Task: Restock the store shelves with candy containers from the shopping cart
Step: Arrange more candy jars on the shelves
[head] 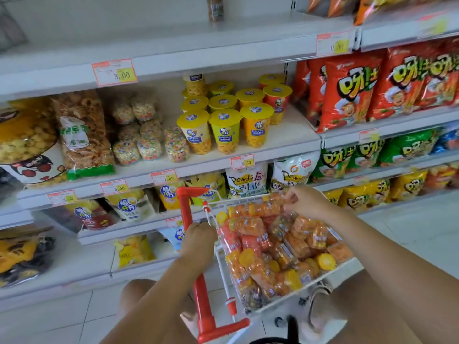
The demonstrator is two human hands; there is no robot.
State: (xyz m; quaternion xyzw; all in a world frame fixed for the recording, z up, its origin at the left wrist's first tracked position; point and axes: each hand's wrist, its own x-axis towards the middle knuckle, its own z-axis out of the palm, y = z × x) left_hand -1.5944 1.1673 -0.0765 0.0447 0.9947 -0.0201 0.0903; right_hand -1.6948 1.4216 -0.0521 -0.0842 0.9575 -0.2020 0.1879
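Candy containers: clear plastic jars of orange and mixed-colour sweets with yellow screw lids (273, 247), heaped on their sides in the cart just in front of the shelving.
Shelving: white metal store shelves (188, 62) fill my view. The top level looks mostly bare, and one blurred jar (214, 8) stands at its back. That is my guess at the restocking spot.
Neighbouring stock: red snack bags (347, 90) to the right and yellow-lidded snack cups (224, 125) on the middle level.
Cart: a small white wire shopping cart (219, 259) with a red plastic handle (185, 207), tilted in my view.
Left hand: my left hand (197, 240) has its fingers wrapped round the red plastic handle.
Right hand: my right hand (301, 203) has its fingers curled at the far end of the heap. It seems to pinch the far jar (274, 197), though the contact is blurred.
Handling: I judge each jar fairly light, stiff-walled and smooth, so slippery and apt to roll. I would grasp one round the body just below the lid, lift it clear of its neighbours and stand it upright.
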